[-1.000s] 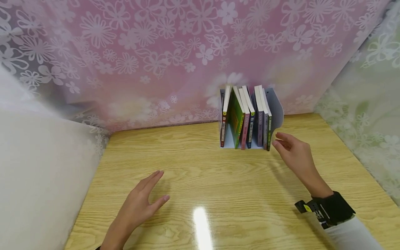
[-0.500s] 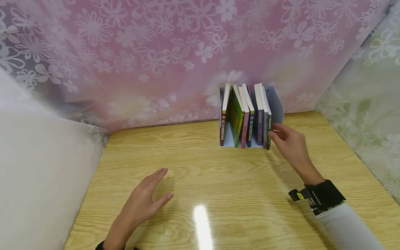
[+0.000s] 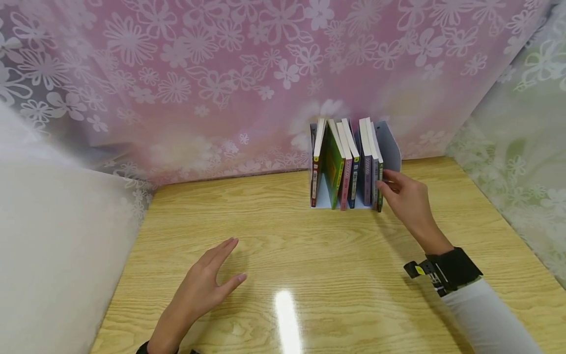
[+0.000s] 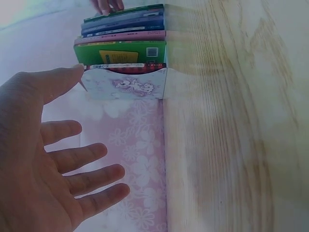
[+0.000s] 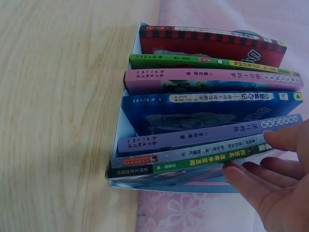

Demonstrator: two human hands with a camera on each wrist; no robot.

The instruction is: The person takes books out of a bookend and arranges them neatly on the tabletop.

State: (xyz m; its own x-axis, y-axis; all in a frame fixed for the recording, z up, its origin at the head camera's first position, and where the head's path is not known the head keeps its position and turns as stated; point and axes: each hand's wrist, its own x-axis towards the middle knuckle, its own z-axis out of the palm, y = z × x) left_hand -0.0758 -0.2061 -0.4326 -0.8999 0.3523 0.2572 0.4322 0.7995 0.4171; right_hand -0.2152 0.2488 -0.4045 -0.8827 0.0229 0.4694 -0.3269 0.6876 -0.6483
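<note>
My right hand [image 3: 409, 201] pinches the rightmost book [image 3: 381, 189], thin with a dark green spine, thumb at the spine and fingers on its outer cover. In the right wrist view that book [image 5: 193, 166] sits beside a thin lilac-grey book [image 5: 193, 151] and a purple book [image 5: 193, 134]. A pale blue book holder [image 3: 390, 142] carries the row. Farther left in it stand a blue book [image 3: 354, 182], a pink book [image 3: 346, 184], a leaning green book [image 3: 334, 169] and a red-and-black book [image 3: 315, 184]. My left hand [image 3: 199, 285] hovers over the table with fingers spread, holding nothing.
The wood-grain table [image 3: 247, 216] meets a pink floral curtain [image 3: 221, 98] behind the holder. A pale green floral sheet [image 3: 522, 123] borders the right side, and a white sheet [image 3: 57, 236] the left. A black wrist strap [image 3: 455, 268] circles my right wrist.
My right hand has moved left and away from me, from beside the row onto the dark green book. My left hand has shifted slightly right, its fingers still spread.
</note>
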